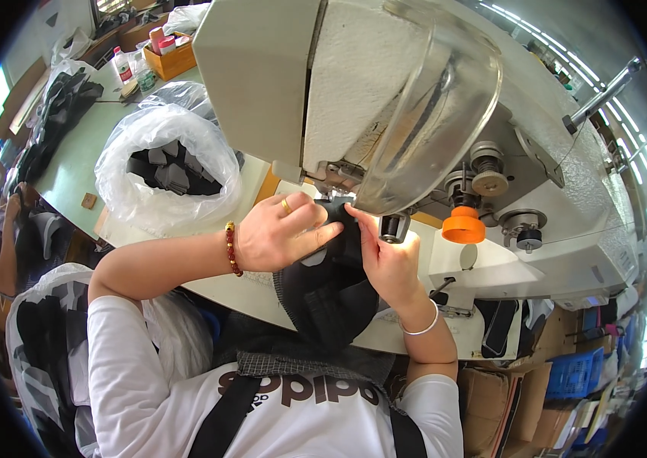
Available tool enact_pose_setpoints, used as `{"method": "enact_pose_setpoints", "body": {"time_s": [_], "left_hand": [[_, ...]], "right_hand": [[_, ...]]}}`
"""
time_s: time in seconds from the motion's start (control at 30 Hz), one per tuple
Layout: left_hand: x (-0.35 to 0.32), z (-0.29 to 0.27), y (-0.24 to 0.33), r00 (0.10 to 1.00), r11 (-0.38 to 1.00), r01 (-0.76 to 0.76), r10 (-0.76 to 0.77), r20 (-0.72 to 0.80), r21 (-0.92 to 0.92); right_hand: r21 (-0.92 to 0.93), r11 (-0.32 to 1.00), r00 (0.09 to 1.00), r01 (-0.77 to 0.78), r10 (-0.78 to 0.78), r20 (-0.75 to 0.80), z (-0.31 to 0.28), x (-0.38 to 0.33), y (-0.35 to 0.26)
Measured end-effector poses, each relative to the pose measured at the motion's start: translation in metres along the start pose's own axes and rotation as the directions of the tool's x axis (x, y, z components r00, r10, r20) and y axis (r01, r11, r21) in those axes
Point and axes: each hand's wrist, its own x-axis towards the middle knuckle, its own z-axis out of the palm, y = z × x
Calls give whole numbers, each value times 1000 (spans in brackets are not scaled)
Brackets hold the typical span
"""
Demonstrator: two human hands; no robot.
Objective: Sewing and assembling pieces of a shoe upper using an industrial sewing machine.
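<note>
Fabric (327,309), matte black, curves down below both hands (278,233).

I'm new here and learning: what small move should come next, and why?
Probably guide the black fabric slightly further along at the sewing machine, because its upper end sits close below the machine's head, with the left hand and right hand both on it.

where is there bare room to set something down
On the green table, between the dark cloth, the bag and the small block. It is crowded under the machine, where the left hand, right hand and black fabric meet.
</note>
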Motion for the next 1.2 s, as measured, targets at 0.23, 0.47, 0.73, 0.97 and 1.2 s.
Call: {"method": "enact_pose_setpoints", "body": {"time_s": [0.23, 0.47, 0.73, 0.97, 1.2], "left_hand": [[2, 6, -4, 978, 973, -150, 172, -120, 174], [-7, 7, -8, 936, 992, -92, 115, -333, 84], [-22, 33, -10, 948, 997, -75, 61, -311, -35], [-20, 35, -8, 959, 998, -56, 46, -281, -27], [-22, 31, -2, 967, 999, -33, 29, -255, -11]], "right_hand": [[102, 993, 998, -67, 69, -16, 4, -8, 3], [107, 981, 986, -159, 154, 61, 0, -8, -8], [87, 972, 974, -220, 213, 75, -1, -11, -10], [79, 973, 975, -215, 209, 82, -3, -13, -11], [27, 984, 983, -176, 174, 60, 0, -21, -10]]}}
